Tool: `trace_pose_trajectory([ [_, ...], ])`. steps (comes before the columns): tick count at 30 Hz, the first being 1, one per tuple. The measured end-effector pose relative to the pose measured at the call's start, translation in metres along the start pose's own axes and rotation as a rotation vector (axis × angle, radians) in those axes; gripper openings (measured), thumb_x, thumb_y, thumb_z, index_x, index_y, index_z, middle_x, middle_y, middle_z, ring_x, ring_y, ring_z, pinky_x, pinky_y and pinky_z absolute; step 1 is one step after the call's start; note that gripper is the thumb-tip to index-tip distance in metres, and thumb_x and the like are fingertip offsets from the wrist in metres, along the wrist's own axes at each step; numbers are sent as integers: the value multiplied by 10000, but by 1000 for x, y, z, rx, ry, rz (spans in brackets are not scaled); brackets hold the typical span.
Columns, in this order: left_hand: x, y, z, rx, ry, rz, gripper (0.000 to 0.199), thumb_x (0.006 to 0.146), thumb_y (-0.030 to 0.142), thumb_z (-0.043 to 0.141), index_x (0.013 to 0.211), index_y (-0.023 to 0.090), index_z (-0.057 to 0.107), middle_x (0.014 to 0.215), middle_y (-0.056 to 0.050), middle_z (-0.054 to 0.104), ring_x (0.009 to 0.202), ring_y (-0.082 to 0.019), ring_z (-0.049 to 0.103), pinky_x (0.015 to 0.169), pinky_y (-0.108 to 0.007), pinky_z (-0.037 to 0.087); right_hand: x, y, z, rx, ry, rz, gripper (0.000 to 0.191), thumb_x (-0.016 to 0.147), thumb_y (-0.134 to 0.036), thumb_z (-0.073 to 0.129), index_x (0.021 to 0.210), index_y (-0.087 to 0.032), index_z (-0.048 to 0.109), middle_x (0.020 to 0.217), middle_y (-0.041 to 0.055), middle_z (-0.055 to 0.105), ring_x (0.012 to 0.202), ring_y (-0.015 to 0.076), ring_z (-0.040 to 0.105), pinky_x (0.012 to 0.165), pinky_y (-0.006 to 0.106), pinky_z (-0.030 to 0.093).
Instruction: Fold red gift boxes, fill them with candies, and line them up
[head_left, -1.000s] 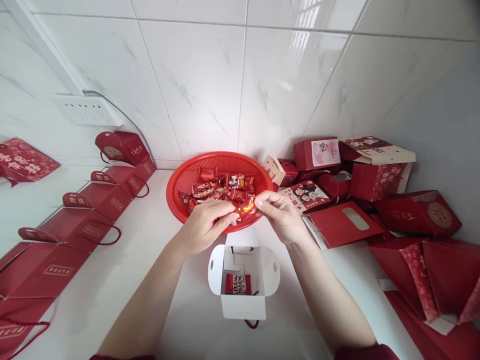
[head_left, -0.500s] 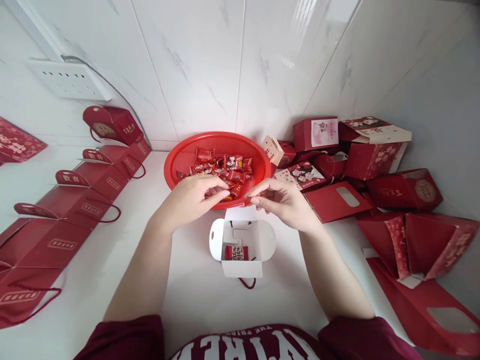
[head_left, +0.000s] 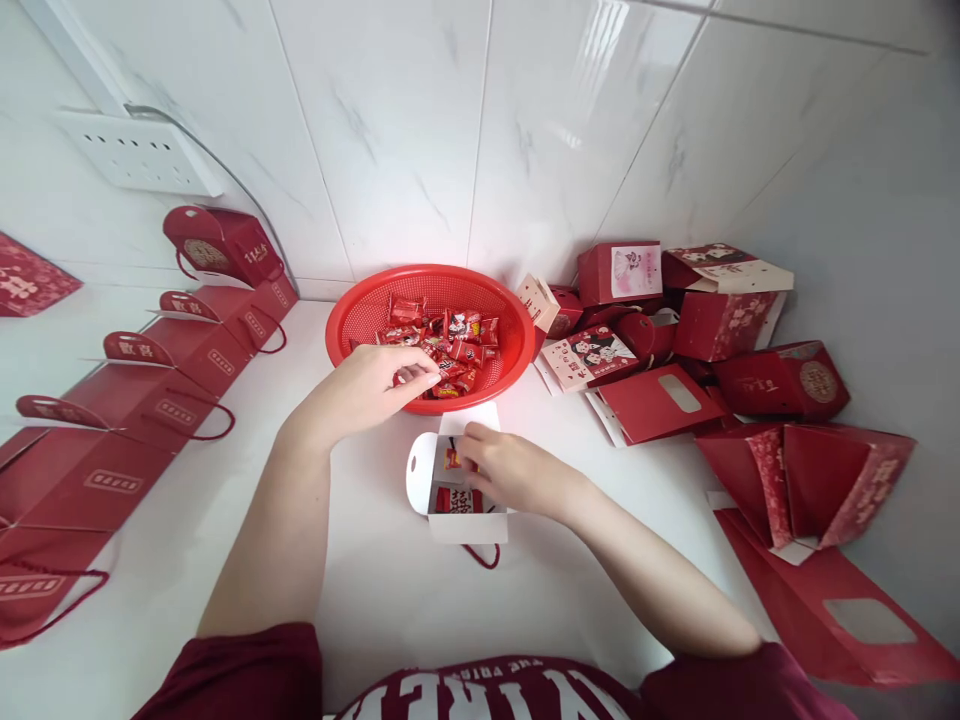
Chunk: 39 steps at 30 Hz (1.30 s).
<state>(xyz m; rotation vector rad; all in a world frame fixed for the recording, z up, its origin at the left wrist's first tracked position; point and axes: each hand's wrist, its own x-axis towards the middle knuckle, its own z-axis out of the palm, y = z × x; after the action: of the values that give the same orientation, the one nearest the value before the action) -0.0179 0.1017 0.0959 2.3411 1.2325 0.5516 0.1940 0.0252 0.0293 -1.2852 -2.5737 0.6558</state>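
Observation:
A small open box (head_left: 469, 528), white inside, stands in front of me with a red packet (head_left: 459, 500) in it. My right hand (head_left: 517, 472) reaches into the box from the right, its fingertips closed on a red and yellow wrapped candy (head_left: 452, 459). Behind the box is a red perforated basket (head_left: 517, 350) holding several red wrapped candies (head_left: 463, 325). My left hand (head_left: 379, 388) hovers at the basket's front left edge, thumb and index finger near each other; whether anything is between them cannot be made out.
A row of red boxes (head_left: 120, 480) with cord handles runs along the left. Red and cream boxes (head_left: 780, 385) lie piled on the right. A socket strip (head_left: 139, 152) and cable are on the tiled wall (head_left: 405, 130) behind.
My right hand has moved from the basket's front edge down and left into the open box, bringing a candy. My left hand has shifted slightly left. The box sits slightly further left in view.

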Motion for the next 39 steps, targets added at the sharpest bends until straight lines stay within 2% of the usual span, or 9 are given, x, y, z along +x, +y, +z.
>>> trace_pose_trajectory([
  [5,-2,-26,-10,-27,-90,-172,305,891,464,551,1079,294,720,1088,-18,737,964,-221,689,764,-274,530,-3,-10,-15,-66,-135,-64,65,841,-126,626,819,-176,661,882,73,697,759,221,662,621,301,459],
  [10,-5,-37,-13,-80,-179,-198,339,854,494,601,1095,288,723,1092,-34,740,994,-237,690,804,-295,532,8,-6,-73,144,98,-132,164,935,-197,538,989,-221,691,914,24,733,779,171,673,668,277,480],
  [14,-4,-21,-8,-125,-149,-110,305,878,443,579,1083,269,723,1088,-36,735,973,-227,685,811,-302,525,60,27,-100,-27,169,41,255,953,-137,454,1000,-181,701,966,51,738,854,158,670,753,264,473],
  [16,-4,-14,-4,-114,-164,-60,291,895,433,554,1061,263,721,1090,-34,729,974,-224,677,813,-305,520,92,47,-97,-159,7,152,272,938,-105,463,973,-166,725,1009,77,742,932,183,671,812,273,464],
  [20,-4,-14,1,-65,-249,-81,338,899,451,531,1096,240,707,1100,-58,720,995,-246,667,838,-327,515,137,73,-69,-236,-273,257,105,858,-192,670,828,-124,745,849,96,743,795,204,688,742,290,506],
  [25,-5,-20,-2,-61,-287,-184,357,908,475,504,1139,265,677,1133,-27,710,1023,-219,660,849,-304,517,156,76,-38,-333,-487,374,312,950,-379,605,1150,-140,626,1130,81,656,963,194,656,841,398,556],
  [29,-4,-20,-2,-62,-299,-193,350,908,467,501,1143,272,672,1130,-15,712,1023,-210,661,849,-297,517,159,81,-30,-379,-502,387,353,949,-340,610,1244,-148,581,1246,108,600,1062,227,625,894,431,540],
  [34,-3,-16,-3,-76,-283,-204,346,899,455,515,1131,260,682,1107,-26,721,1019,-219,665,854,-304,517,156,93,-41,-273,-495,259,274,939,-335,623,1140,-150,627,1131,73,648,963,197,647,833,387,553],
  [39,-3,-10,-6,-142,-96,-223,302,902,485,536,1057,273,684,1064,-11,726,992,-214,665,840,-314,516,125,83,-67,-115,-180,85,158,875,-279,659,975,-161,632,974,42,681,907,189,638,799,279,484],
])
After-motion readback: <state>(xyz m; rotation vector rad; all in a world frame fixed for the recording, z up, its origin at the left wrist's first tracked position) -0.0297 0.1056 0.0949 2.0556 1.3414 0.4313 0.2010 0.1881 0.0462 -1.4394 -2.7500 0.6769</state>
